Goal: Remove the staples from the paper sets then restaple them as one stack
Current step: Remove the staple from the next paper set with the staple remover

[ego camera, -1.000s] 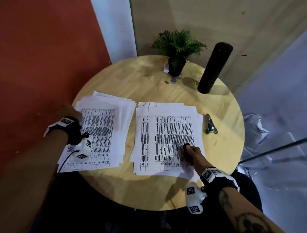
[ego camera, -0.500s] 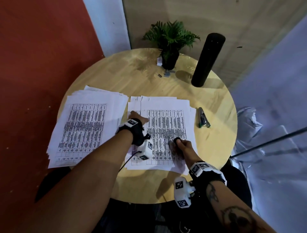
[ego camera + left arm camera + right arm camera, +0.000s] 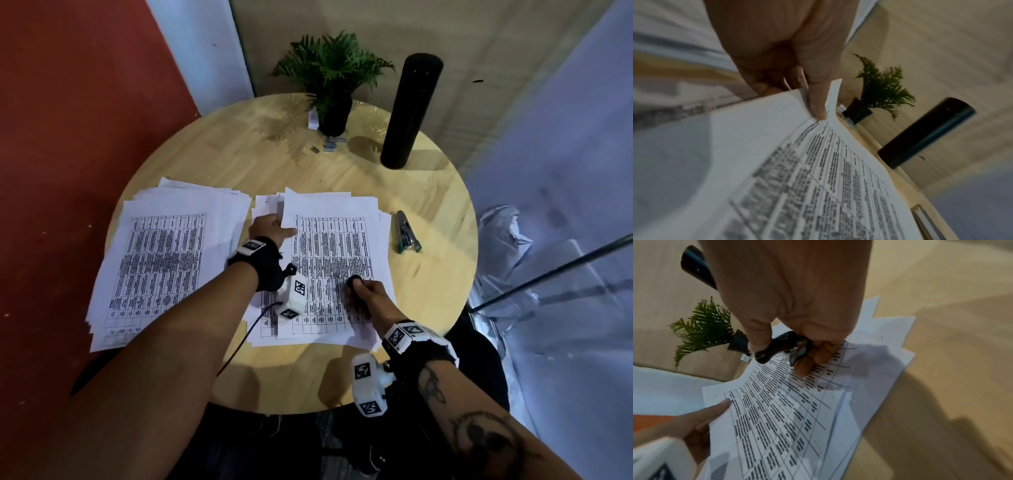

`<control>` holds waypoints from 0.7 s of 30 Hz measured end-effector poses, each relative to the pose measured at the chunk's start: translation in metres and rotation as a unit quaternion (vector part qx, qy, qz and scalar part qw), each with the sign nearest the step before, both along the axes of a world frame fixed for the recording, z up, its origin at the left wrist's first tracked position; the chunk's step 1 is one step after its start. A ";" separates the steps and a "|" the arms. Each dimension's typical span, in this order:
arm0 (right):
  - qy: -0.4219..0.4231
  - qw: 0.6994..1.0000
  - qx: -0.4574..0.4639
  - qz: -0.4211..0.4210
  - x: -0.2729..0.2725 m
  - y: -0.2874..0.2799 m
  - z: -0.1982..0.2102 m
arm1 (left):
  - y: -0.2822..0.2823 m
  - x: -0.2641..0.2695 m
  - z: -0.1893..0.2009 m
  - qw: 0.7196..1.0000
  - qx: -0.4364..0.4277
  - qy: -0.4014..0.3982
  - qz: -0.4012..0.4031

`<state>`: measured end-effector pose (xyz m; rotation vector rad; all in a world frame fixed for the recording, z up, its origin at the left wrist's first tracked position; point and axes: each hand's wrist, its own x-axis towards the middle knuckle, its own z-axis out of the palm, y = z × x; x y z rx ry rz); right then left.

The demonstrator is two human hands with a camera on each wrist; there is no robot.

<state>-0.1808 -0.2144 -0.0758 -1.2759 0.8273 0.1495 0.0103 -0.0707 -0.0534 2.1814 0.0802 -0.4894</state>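
Head camera looks down on the table (image 3: 342, 164); wrist cameras sit close above it.

Matt wooden table (image 3: 342, 171), white paper sheets (image 3: 335, 212), glossy black staple remover (image 3: 774, 347)

Black wrist straps, white marker-tagged camera blocks, tattooed right forearm (image 3: 479, 431)

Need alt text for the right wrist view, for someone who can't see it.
The right hand grips a black staple remover above a printed table sheet on a loose paper pile. The left hand pinches that sheet's edge; a potted plant stands behind on the wooden table.
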 end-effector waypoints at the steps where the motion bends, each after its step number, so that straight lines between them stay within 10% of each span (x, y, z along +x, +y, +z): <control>1: 0.005 1.000 0.006 -0.001 0.000 -0.002 0.000 | 0.002 0.000 0.006 1.000 0.003 -0.016 -0.016; 9: -0.145 0.982 0.089 -0.084 0.013 -0.041 0.054 | 0.023 -0.017 0.055 0.977 -0.199 -0.072 0.016; 21: -0.298 0.945 0.110 0.071 0.020 -0.073 0.158 | 0.049 -0.051 0.135 0.936 -0.329 -0.109 -0.063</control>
